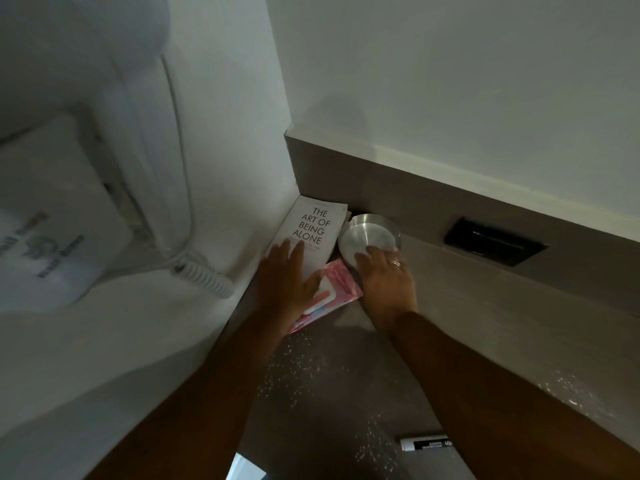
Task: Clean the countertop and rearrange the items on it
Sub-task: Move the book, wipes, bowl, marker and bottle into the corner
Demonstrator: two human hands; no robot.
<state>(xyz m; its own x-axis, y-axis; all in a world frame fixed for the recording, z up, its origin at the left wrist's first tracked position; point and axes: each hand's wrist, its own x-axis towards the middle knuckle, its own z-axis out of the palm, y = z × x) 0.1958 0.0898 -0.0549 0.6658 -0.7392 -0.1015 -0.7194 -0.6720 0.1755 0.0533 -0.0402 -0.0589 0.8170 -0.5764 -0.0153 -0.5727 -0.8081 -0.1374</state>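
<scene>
A white book (313,226) titled "The Art of Being Alone" lies in the far left corner of the grey countertop (485,306). My left hand (285,282) rests flat across the book's near end and a pink wet-wipes pack (341,282). Right of the book sits a round steel bowl (367,235). My right hand (388,278) has its fingers on the bowl's near rim, a ring on one finger. White crumbs (301,368) are scattered over the counter between my forearms and at the right (568,389).
A black-and-white tube-shaped item (426,442) lies near the front edge. A black recessed socket panel (495,241) sits in the grey upstand at the right. A white wall-mounted unit with a coiled cord (204,275) hangs on the left wall.
</scene>
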